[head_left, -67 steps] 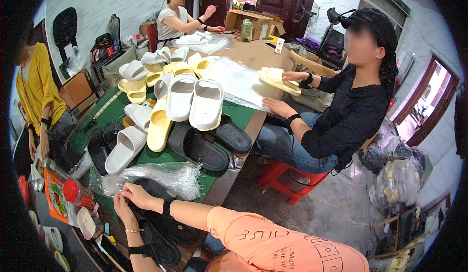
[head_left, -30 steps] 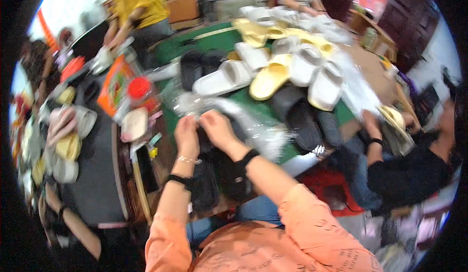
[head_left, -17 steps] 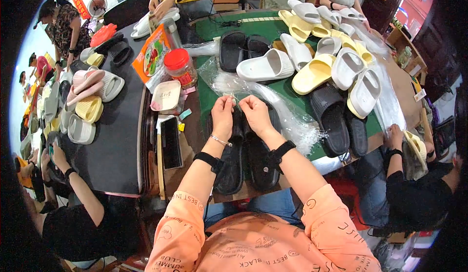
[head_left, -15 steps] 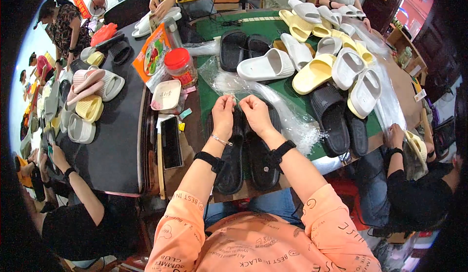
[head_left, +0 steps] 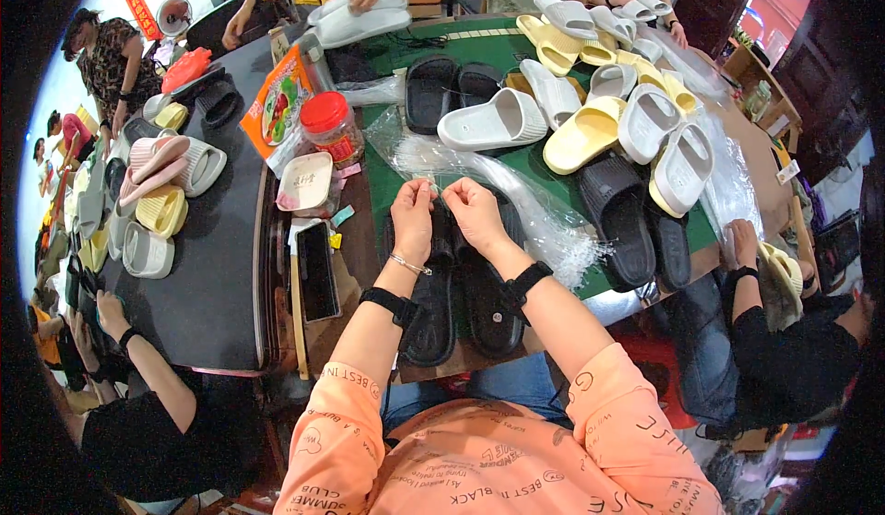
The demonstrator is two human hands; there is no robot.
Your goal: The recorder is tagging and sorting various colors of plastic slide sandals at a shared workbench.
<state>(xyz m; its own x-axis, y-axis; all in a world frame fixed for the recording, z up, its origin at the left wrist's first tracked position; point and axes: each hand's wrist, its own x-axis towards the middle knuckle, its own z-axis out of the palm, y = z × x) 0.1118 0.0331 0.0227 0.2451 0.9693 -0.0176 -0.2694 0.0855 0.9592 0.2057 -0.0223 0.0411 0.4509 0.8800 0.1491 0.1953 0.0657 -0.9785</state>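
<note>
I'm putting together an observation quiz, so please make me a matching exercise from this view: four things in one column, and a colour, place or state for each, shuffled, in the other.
Column one
1. Left hand
2. Jar lid
3. Phone
4. Strand bundle

Column two
A. Red
B. Spread over the green surface, its loose ends toward the right
C. Fingers pinched together, bracelet at the wrist
D. Lying flat, left of the left forearm

Pairs: 1-C, 2-A, 3-D, 4-B
</note>
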